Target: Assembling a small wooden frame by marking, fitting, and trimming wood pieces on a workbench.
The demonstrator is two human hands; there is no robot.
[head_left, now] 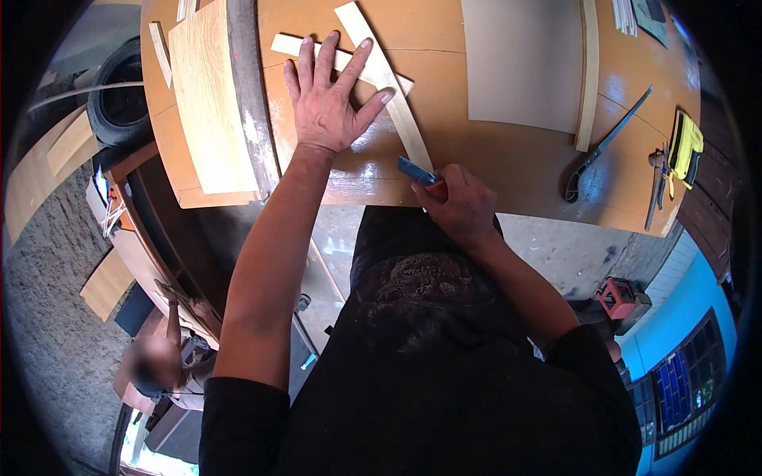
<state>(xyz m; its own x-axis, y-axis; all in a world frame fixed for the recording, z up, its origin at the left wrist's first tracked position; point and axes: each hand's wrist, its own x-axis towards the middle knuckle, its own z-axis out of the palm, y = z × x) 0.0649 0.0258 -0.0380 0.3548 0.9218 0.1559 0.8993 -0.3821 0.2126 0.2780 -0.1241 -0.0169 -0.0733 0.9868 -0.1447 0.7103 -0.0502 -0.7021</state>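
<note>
the left hand (325, 95) lies flat and spread on a pale strip (389, 83), likely to keep it from sliding. the right hand (459, 205) is closed around a blue knife (416, 170), its tip at the strip's near end on the table (508, 159).

The person wears a black short-sleeved shirt; the sleeves end above the elbows, leaving both forearms bare. A faint, dark ornamental print covers the chest area of the shirt. Both hands, left hand (324, 103) and right hand (460, 208), are bare: no gloves, rings or wristwear visible.
</note>
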